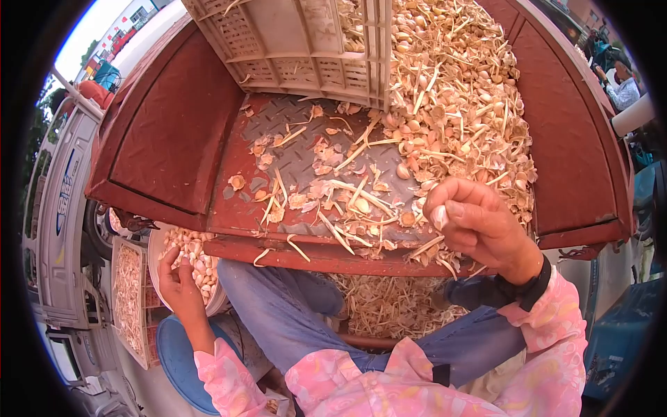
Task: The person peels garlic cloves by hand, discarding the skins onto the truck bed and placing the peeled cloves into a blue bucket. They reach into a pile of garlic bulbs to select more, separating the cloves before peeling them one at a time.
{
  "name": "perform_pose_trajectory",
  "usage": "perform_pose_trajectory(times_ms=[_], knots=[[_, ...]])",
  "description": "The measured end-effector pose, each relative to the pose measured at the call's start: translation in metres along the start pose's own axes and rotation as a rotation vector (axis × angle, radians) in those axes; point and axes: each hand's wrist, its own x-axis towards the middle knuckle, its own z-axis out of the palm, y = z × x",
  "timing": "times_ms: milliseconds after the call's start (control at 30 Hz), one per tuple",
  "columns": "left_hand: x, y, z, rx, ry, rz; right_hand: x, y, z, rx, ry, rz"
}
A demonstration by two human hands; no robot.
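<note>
My right hand point(490, 226) is raised over the front edge of the red truck bed, pinching a whitish garlic clove point(440, 217) between thumb and fingers. Behind it lies a big heap of garlic cloves point(458, 97) mixed with dry skins and stalks. My left hand point(182, 286) hangs over a round tub point(217, 300) of garlic cloves at the lower left. Its fingers are apart and nothing shows in them. Loose stalks, skin scraps and a few cloves are scattered on the metal bed floor point(278, 156).
A pale plastic crate point(299, 62) is tipped on the bed at the back. Beside the tub stand a crate filled with cloves point(130, 295) and a blue lid point(182, 361). Husks point(396, 306) cover the ground between my legs. A grey vehicle point(66, 229) is at left; a person point(623, 87) sits far right.
</note>
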Motion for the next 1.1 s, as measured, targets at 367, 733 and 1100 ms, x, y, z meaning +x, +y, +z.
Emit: perform_pose_trajectory(times_ms=[367, 733, 1100], knots=[[-0.071, 0.177, 0.253, 0.235, -0.704, 0.388, -0.050, -0.028, 0.086, -0.105, -0.642, -0.246], [-0.072, 0.152, 0.213, -0.396, -0.827, 0.051, -0.059, -0.031, 0.087, -0.127, -0.647, -0.285], [-0.086, 0.160, 0.140, -1.172, -0.992, -0.543, -0.038, -0.030, 0.096, -0.135, -0.821, -0.471]])
